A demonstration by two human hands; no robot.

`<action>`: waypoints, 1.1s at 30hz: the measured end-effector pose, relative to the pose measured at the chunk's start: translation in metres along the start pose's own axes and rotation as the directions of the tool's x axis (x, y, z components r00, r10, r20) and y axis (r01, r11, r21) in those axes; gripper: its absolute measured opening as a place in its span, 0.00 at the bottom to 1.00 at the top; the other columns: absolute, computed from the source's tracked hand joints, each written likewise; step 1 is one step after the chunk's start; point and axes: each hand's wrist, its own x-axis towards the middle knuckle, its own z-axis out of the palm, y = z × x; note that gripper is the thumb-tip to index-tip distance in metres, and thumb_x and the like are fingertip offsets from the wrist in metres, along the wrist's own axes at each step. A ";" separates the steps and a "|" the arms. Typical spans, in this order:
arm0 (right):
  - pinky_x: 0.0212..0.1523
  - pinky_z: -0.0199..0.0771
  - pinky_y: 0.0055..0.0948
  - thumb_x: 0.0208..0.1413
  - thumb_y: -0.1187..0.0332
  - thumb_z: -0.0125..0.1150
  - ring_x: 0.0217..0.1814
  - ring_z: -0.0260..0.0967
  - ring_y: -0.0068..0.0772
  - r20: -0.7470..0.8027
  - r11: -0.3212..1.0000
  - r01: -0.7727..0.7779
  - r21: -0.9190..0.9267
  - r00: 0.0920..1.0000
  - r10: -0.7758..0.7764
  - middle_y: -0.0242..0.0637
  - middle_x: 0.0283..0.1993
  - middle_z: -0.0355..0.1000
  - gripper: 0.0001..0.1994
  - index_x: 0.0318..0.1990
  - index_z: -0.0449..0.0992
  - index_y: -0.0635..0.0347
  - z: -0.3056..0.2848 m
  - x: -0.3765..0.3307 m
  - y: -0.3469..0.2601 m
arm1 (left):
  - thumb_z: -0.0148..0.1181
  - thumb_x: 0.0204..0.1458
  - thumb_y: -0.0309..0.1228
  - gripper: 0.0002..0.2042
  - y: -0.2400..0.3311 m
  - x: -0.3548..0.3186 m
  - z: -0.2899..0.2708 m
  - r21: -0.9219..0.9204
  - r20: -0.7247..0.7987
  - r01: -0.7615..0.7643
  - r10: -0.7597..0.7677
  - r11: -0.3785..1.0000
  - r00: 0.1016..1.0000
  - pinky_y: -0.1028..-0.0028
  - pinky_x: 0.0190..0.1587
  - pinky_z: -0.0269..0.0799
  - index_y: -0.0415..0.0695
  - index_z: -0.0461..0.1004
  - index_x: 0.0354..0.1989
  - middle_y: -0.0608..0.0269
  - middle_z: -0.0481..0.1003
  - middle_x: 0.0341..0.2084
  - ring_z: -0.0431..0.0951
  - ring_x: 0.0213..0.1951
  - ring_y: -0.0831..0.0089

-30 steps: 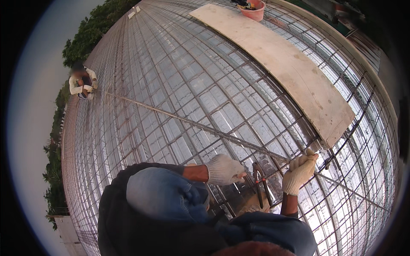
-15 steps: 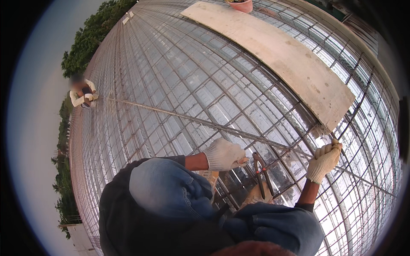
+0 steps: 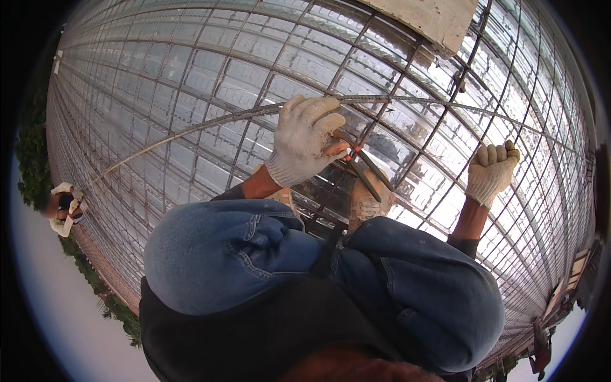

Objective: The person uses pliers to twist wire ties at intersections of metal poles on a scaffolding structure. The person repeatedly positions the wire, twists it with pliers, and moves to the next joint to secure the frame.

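Spreading outward from knees [image 3: 210,254]: shoe [image 3: 366,209]; pliers [image 3: 365,181], above shoe, at left thumb; left hand [image 3: 305,137], half-curled, overlapping rod [image 3: 242,114], grip unclear; right hand [image 3: 493,170], clenched, contents hidden, open-squared mesh [image 3: 428,149] between; board [image 3: 439,22], end edge at top; person [image 3: 63,207], far left, near rod

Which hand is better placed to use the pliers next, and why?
Left, I'd judge: the left hand is at the pliers' head, thumb beside it, while the right hand is curled shut, well apart from them.
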 end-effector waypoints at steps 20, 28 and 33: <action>0.18 0.46 0.24 0.85 0.54 0.52 0.20 0.45 0.15 0.064 0.911 -0.348 -0.220 0.927 0.370 0.18 0.23 0.51 0.16 0.52 0.75 0.58 -0.013 -0.064 0.053 | 0.59 0.77 0.42 0.24 -0.059 -0.047 0.052 -0.801 0.591 0.314 -0.760 -0.510 0.272 0.53 0.59 0.85 0.41 0.67 0.74 0.50 0.79 0.59 0.84 0.56 0.57; 0.18 0.45 0.23 0.83 0.50 0.57 0.19 0.45 0.14 0.114 0.873 -0.297 -0.386 0.924 0.365 0.17 0.22 0.52 0.20 0.51 0.78 0.62 -0.034 -0.071 0.071 | 0.56 0.78 0.40 0.21 -0.080 -0.049 0.040 -0.826 0.536 0.341 -0.813 -0.449 0.229 0.55 0.59 0.85 0.41 0.68 0.72 0.51 0.80 0.58 0.85 0.54 0.60; 0.18 0.45 0.22 0.83 0.52 0.58 0.19 0.46 0.11 0.201 0.836 -0.162 -0.524 0.930 0.307 0.16 0.23 0.54 0.20 0.51 0.79 0.65 -0.034 -0.081 0.071 | 0.57 0.78 0.39 0.22 -0.098 -0.057 0.040 -0.819 0.566 0.257 -0.796 -0.513 0.215 0.60 0.54 0.87 0.40 0.68 0.72 0.51 0.80 0.58 0.85 0.52 0.61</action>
